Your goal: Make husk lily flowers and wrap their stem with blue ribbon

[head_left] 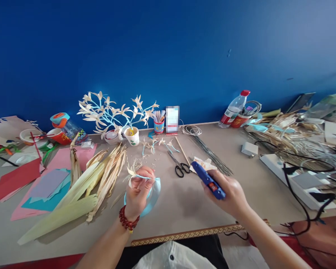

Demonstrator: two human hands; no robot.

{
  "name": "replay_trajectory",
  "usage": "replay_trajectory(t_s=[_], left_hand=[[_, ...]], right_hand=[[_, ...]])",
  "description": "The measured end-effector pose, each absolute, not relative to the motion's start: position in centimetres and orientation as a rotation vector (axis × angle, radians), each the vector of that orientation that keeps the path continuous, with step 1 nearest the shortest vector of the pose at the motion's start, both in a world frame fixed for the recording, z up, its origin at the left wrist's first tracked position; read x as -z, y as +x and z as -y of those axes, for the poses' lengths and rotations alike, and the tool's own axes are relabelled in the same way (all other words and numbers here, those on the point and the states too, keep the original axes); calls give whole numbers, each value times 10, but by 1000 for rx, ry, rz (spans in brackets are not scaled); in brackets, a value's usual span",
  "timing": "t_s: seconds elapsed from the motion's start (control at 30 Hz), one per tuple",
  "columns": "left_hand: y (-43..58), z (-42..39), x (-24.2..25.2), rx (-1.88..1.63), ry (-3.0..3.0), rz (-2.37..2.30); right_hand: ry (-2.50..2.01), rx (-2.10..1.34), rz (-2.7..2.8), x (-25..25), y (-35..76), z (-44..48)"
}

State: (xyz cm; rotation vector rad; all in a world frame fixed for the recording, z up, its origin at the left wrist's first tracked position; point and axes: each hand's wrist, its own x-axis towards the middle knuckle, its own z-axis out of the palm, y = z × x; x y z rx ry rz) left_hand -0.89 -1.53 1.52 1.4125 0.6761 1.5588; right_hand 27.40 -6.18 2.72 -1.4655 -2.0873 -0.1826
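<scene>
The right hand (pixel 231 189) covers much of the tool (pixel 208 180); its lower side cannot be seen. The left hand (pixel 138 190) hides part of the ribbon (pixel 155 198), which loops beneath it. The screen (pixel 172 120) is pixelated and unreadable. Both forearms are cut off by the lower edge.

Left hand: raised above the table (pixel 173 209), thumb and fingers pinched closed on the flower (pixel 133 173), stem pointing right. Right hand: fingers wrapped around the tool, which tilts with its far end up and left, near the scissors (pixel 182 168).

The white cup (pixel 132 140) holds blue-stemmed branches (pixel 137 102). The tub (pixel 159 127) holds pale strips (pixel 158 115).
</scene>
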Motion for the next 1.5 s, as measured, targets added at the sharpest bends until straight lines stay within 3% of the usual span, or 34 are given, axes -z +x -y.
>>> replay_trajectory(t_s=[0.2, 0.33, 0.47, 0.6, 0.77, 0.93, 1.5], left_hand=[[-9, 14, -12, -1514, 1403, -706], [-10, 11, -17, -1538, 1335, -742], [-10, 9, -21, -1573, 1261, -798], [-8, 9, -18, -1537, 1204, -791], [-2, 12, -16, -1523, 1178, -774], [2, 16, -15, -1499, 1238, -772], [-4, 17, -18, -1502, 1372, -776]], right_hand=[[-2037, 159, 2194, -10, 313, 58], [-2117, 13, 2310, -3, 322, 54], [-2011, -44, 2374, -11, 331, 53], [-1824, 111, 2391, -24, 316, 59], [-1110, 381, 2175, -24, 247, 61], [-682, 466, 2093, -32, 185, 43], [-498, 292, 1909, -33, 168, 32]])
